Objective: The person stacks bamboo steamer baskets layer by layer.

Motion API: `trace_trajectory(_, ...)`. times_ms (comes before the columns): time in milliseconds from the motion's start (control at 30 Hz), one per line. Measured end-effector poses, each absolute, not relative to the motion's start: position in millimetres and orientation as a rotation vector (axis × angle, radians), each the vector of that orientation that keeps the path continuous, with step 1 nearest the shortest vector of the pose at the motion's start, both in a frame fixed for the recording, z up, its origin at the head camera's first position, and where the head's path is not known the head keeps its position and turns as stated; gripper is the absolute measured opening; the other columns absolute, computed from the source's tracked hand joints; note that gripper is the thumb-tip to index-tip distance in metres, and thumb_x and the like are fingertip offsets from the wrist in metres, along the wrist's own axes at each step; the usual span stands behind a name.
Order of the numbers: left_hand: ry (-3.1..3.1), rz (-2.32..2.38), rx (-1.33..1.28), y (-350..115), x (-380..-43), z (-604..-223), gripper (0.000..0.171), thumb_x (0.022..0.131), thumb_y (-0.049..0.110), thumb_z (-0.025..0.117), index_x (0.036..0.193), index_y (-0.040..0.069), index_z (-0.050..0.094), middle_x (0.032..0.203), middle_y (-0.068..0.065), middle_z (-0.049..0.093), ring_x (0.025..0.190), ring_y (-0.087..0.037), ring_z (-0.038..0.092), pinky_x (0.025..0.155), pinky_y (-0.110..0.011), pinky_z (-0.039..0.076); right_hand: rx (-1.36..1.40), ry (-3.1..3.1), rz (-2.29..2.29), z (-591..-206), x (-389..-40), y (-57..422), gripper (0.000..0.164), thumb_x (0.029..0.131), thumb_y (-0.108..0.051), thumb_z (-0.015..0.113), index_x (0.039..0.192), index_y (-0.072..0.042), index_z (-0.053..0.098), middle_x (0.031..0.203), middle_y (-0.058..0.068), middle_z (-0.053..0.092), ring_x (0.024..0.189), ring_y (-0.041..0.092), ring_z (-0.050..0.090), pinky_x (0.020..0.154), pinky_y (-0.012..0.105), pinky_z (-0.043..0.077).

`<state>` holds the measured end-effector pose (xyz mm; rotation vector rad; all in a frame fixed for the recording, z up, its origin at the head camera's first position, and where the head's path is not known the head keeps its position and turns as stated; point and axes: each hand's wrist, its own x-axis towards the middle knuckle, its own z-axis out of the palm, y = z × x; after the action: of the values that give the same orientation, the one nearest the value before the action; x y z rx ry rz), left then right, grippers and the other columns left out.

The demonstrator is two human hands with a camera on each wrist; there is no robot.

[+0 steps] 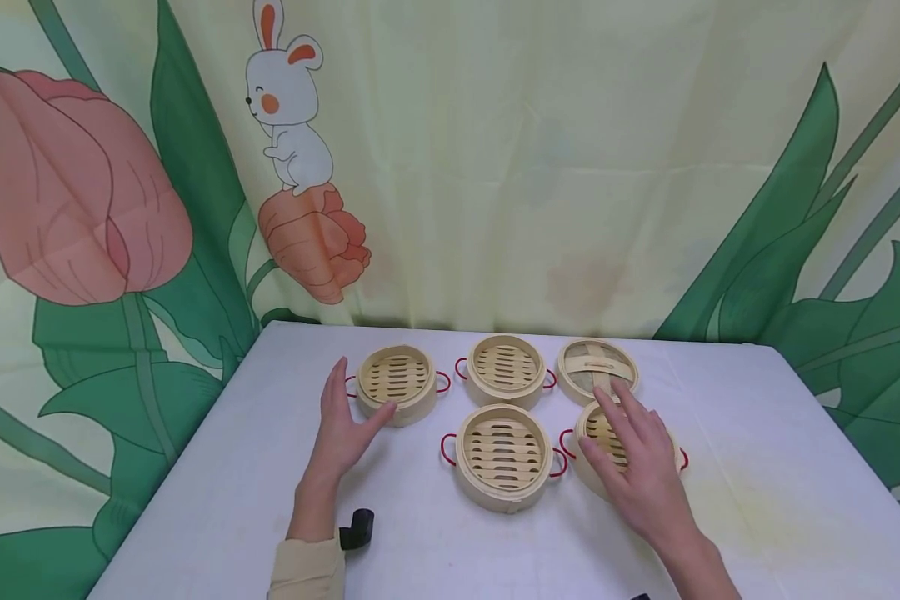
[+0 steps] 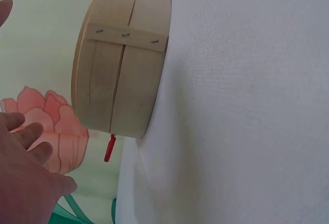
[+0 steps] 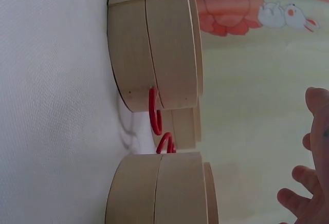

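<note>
My left hand point(image 1: 341, 433), fingers spread, is beside a bamboo steamer basket point(image 1: 396, 377) with red handles at the back left. In the left wrist view that basket point(image 2: 123, 62) shows its stapled side wall, with the fingers off to its left. Fingers apart, my right hand point(image 1: 641, 467) is over the front right steamer basket point(image 1: 603, 437) and partly hides it. A woven steamer lid point(image 1: 598, 364) with a flat strap lies behind that hand. In the right wrist view the hand point(image 3: 313, 172) appears at the right edge, apart from the baskets.
Another steamer basket point(image 1: 506, 368) stands at the back middle, and one more point(image 1: 504, 458) sits in front of it. All are on a white-covered table point(image 1: 217, 500). A printed curtain point(image 1: 480, 167) hangs behind the table's far edge.
</note>
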<state>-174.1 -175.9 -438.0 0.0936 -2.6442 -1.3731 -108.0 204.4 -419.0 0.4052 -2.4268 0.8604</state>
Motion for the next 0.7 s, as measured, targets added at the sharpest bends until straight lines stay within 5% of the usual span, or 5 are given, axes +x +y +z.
trace_trajectory(167, -2.638, -1.41, 0.098, -177, -179, -441, 0.107, 0.089, 0.042, 0.077, 0.163, 0.014, 0.004, 0.166, -0.017, 0.006, 0.151, -0.039, 0.011, 0.112, -0.065, 0.024, 0.407, -2.431, 0.846, -421, -108, 201, 0.065, 0.091, -0.022, 0.074, 0.15, -0.014, 0.049, 0.159, 0.014, 0.035, 0.139, 0.043, 0.035, 0.114, 0.059, 0.02)
trace_trajectory(467, -2.635, -1.474, 0.133, -178, -188, -450, 0.11, 0.087, 0.045, 0.078, 0.163, 0.015, 0.004, 0.166, -0.018, 0.006, 0.15, -0.04, 0.012, 0.113, -0.064, 0.022, 0.455, -2.389, 0.863, -421, -109, 194, 0.065, 0.089, -0.017, 0.076, 0.149, -0.015, 0.051, 0.157, 0.013, 0.04, 0.134, 0.04, 0.041, 0.112, 0.046, 0.024)
trace_trajectory(700, -2.636, -1.537, 0.156, -180, -192, -452, 0.113, 0.085, 0.045, 0.08, 0.163, 0.015, 0.004, 0.166, -0.018, 0.007, 0.15, -0.039, 0.013, 0.114, -0.062, 0.022, 0.469, -2.401, 0.875, -423, -108, 189, 0.065, 0.089, -0.016, 0.075, 0.149, -0.015, 0.051, 0.157, 0.012, 0.039, 0.135, 0.041, 0.04, 0.113, 0.058, 0.021)
